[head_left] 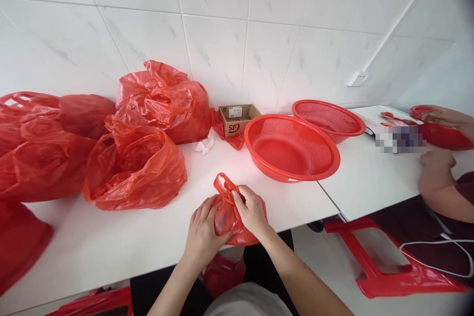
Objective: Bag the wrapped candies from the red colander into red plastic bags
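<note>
A small filled red plastic bag point(231, 219) rests at the front edge of the white table, its looped handle sticking up. My left hand point(205, 227) is closed around the bag's left side, thumb across its front. With thumb and fingers pinched, my right hand point(252, 210) grips the bag's upper right part below the handle. What the bag contains is hidden by the red plastic. Just beyond my hands, to the right, sits a red perforated basin point(292, 170) with nothing visible inside.
Larger red bags point(163, 103) crowd the table's left side, one standing open point(137, 177). A small cardboard box point(234, 128) and crumpled tissue point(205, 144) lie near the wall. A second red basin point(333, 113) stands behind. At right, a co-worker's arm point(444, 182) and a red stool point(392, 276).
</note>
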### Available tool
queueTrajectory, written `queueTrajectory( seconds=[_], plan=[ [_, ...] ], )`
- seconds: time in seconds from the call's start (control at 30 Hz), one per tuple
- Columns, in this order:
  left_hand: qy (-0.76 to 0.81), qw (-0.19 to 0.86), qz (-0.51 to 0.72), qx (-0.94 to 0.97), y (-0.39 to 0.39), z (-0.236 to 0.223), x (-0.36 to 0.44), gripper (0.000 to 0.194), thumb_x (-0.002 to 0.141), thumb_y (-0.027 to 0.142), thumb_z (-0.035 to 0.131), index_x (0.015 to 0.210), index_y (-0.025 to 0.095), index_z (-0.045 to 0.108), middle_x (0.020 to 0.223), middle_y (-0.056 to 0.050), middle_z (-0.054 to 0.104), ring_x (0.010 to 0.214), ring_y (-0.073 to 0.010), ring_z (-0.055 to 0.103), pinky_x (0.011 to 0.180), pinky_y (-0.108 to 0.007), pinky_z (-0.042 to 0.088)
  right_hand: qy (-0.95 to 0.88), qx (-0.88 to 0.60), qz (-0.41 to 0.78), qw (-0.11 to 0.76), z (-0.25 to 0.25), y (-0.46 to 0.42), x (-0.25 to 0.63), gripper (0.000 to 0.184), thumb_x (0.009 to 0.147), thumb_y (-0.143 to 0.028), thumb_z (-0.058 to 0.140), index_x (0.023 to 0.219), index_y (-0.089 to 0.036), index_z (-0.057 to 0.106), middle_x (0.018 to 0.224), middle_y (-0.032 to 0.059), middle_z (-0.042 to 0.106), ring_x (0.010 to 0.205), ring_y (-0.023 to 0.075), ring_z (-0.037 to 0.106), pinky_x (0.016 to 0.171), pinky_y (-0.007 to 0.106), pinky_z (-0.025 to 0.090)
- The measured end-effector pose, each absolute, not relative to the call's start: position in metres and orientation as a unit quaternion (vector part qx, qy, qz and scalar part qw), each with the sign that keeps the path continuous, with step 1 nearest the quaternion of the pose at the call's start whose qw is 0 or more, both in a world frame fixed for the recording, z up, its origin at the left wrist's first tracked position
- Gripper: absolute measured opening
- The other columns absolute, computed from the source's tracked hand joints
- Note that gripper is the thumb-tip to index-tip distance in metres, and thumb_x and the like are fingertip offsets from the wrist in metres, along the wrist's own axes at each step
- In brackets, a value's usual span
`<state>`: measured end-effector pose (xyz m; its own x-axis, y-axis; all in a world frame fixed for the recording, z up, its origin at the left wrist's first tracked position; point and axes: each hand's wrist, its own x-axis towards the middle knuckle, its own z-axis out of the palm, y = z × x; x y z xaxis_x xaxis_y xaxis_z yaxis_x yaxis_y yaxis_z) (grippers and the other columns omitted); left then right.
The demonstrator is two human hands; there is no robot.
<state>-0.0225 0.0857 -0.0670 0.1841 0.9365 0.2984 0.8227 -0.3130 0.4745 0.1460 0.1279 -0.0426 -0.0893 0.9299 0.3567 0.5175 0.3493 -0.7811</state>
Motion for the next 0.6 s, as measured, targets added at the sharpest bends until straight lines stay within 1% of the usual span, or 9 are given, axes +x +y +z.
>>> queueTrajectory(
  seconds=[0.17, 0.37, 0.4, 0.47, 0.53, 0.6],
  plan=[
    [0.576, 0.097, 0.266, 0.767, 0.086, -0.068, -0.022, 0.063, 0.077, 0.037, 0.071, 0.133, 0.015, 0.055, 0.144, -0.016, 0.055, 0.135, -0.0359, 0.048, 0.108, -0.054, 0.042, -0.704, -0.517, 0.230, 0.429, -0.046, 0.127, 0.147, 0.023, 0.101, -0.031, 0.042, 0.086, -0.022, 0.057, 0.085, 0.0014, 0.065, 0.078, 0.0166, 0.061, 0.074, 0.028, 0.045],
    [0.583, 0.109, 0.243, 0.768, 0.080, -0.063, -0.023, 0.069, 0.076, 0.037, 0.072, 0.138, 0.015, 0.051, 0.147, -0.018, 0.052, 0.138, -0.0359, 0.045, 0.111, -0.054, 0.039, -0.719, -0.514, 0.193, 0.425, -0.050, 0.125, 0.146, 0.021, 0.101, -0.028, 0.043, 0.087, -0.022, 0.057, 0.084, 0.0022, 0.066, 0.077, 0.0170, 0.060, 0.073, 0.028, 0.045],
    [0.583, 0.114, 0.235, 0.770, 0.079, -0.058, -0.024, 0.074, 0.074, 0.041, 0.074, 0.139, 0.014, 0.051, 0.148, -0.019, 0.051, 0.139, -0.0373, 0.044, 0.111, -0.055, 0.038, -0.723, -0.513, 0.186, 0.424, -0.051, 0.125, 0.146, 0.021, 0.101, -0.027, 0.042, 0.087, -0.022, 0.057, 0.083, 0.0024, 0.066, 0.076, 0.0172, 0.060, 0.073, 0.028, 0.044],
    [0.587, 0.135, 0.196, 0.774, 0.080, -0.046, -0.025, 0.089, 0.069, 0.053, 0.077, 0.142, 0.012, 0.049, 0.150, -0.022, 0.048, 0.141, -0.0419, 0.041, 0.112, -0.059, 0.037, -0.729, -0.509, 0.176, 0.423, -0.054, 0.124, 0.145, 0.022, 0.101, -0.027, 0.043, 0.084, -0.022, 0.056, 0.081, 0.0028, 0.065, 0.075, 0.0175, 0.059, 0.071, 0.029, 0.044],
    [0.595, 0.152, 0.141, 0.776, 0.083, -0.032, -0.023, 0.103, 0.065, 0.065, 0.075, 0.146, 0.010, 0.044, 0.154, -0.025, 0.041, 0.144, -0.0456, 0.034, 0.112, -0.063, 0.034, -0.733, -0.505, 0.173, 0.422, -0.055, 0.124, 0.144, 0.022, 0.100, -0.028, 0.044, 0.083, -0.022, 0.056, 0.079, 0.0029, 0.065, 0.073, 0.0177, 0.058, 0.070, 0.029, 0.043],
    [0.601, 0.151, 0.104, 0.778, 0.088, -0.022, -0.016, 0.104, 0.068, 0.069, 0.071, 0.148, 0.008, 0.042, 0.156, -0.025, 0.037, 0.146, -0.0450, 0.030, 0.114, -0.063, 0.031, -0.732, -0.503, 0.173, 0.426, -0.056, 0.125, 0.144, 0.022, 0.100, -0.029, 0.044, 0.083, -0.022, 0.056, 0.079, 0.0029, 0.065, 0.072, 0.0177, 0.057, 0.070, 0.030, 0.042]
  ],
)
